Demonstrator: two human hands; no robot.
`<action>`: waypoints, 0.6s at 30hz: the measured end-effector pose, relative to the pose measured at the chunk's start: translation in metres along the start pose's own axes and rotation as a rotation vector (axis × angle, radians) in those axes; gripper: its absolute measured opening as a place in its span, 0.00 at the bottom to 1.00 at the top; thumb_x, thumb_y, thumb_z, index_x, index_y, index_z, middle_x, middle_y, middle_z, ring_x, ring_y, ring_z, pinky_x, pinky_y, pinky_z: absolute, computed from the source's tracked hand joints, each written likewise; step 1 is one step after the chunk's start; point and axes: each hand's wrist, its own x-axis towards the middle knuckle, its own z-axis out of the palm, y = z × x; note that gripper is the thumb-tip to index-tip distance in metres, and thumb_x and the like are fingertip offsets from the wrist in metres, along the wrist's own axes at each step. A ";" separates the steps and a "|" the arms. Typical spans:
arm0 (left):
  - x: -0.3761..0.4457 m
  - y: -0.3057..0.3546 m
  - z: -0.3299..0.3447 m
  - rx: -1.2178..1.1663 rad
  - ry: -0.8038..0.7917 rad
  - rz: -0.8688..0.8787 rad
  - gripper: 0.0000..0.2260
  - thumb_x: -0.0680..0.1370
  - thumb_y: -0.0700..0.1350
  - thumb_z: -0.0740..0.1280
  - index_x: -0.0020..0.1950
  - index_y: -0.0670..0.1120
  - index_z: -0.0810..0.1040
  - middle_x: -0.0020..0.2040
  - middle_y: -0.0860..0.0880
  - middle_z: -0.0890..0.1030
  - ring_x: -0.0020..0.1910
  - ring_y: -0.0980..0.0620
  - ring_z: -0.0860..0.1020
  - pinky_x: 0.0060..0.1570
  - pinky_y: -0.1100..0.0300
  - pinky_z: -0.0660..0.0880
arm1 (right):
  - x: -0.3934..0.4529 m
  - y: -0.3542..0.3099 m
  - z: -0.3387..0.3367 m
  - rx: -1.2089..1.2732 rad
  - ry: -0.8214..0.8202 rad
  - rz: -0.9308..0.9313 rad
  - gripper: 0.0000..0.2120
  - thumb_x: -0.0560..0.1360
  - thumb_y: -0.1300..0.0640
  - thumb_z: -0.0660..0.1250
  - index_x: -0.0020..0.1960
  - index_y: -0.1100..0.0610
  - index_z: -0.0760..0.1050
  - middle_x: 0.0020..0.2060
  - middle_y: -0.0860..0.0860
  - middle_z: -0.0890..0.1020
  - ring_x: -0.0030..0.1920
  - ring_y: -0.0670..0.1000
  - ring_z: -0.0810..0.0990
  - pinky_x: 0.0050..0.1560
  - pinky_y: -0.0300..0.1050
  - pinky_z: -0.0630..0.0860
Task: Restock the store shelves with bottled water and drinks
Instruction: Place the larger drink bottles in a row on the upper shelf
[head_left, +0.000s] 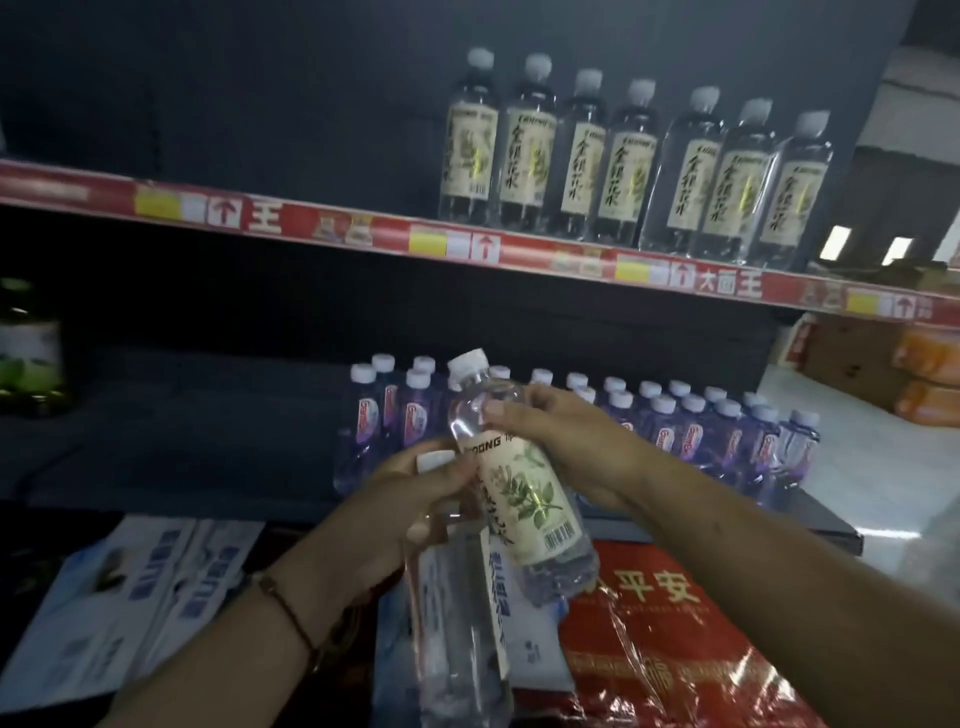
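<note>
Second bottle (462, 613): its neck is hidden behind the left hand (415, 499); its base is cut off by the bottom edge.
Held bottle (514, 478): part of its shoulder is covered by the right hand (561, 441); the label's first letters are hidden behind the left thumb.
Purple-label bottles (691, 431): the middle ones are hidden behind the hands; brand text is too blurred to read.
Green item (26, 343): cut off by the left edge, too blurred to identify.
Price strip (467, 244): small print unreadable.
Red package (670, 649): cut off by the bottom edge.
</note>
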 end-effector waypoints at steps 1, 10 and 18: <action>0.006 -0.003 -0.003 -0.004 0.007 -0.015 0.14 0.76 0.45 0.69 0.60 0.42 0.81 0.55 0.42 0.85 0.51 0.47 0.84 0.49 0.52 0.83 | 0.005 0.008 0.002 -0.022 0.028 0.026 0.41 0.63 0.41 0.79 0.67 0.62 0.74 0.57 0.60 0.84 0.54 0.57 0.85 0.59 0.56 0.80; 0.044 -0.017 -0.016 0.041 0.139 -0.107 0.13 0.74 0.54 0.74 0.55 0.51 0.83 0.49 0.47 0.86 0.46 0.53 0.85 0.44 0.58 0.80 | 0.008 0.039 -0.005 -0.022 -0.049 0.200 0.21 0.69 0.50 0.76 0.58 0.59 0.80 0.50 0.57 0.87 0.50 0.55 0.86 0.60 0.55 0.80; 0.055 -0.021 -0.015 -0.131 0.302 -0.142 0.09 0.73 0.51 0.74 0.47 0.47 0.81 0.35 0.49 0.84 0.34 0.52 0.81 0.40 0.57 0.78 | -0.045 0.123 0.010 0.928 0.039 0.499 0.24 0.69 0.39 0.73 0.45 0.62 0.82 0.39 0.58 0.83 0.36 0.57 0.83 0.42 0.52 0.82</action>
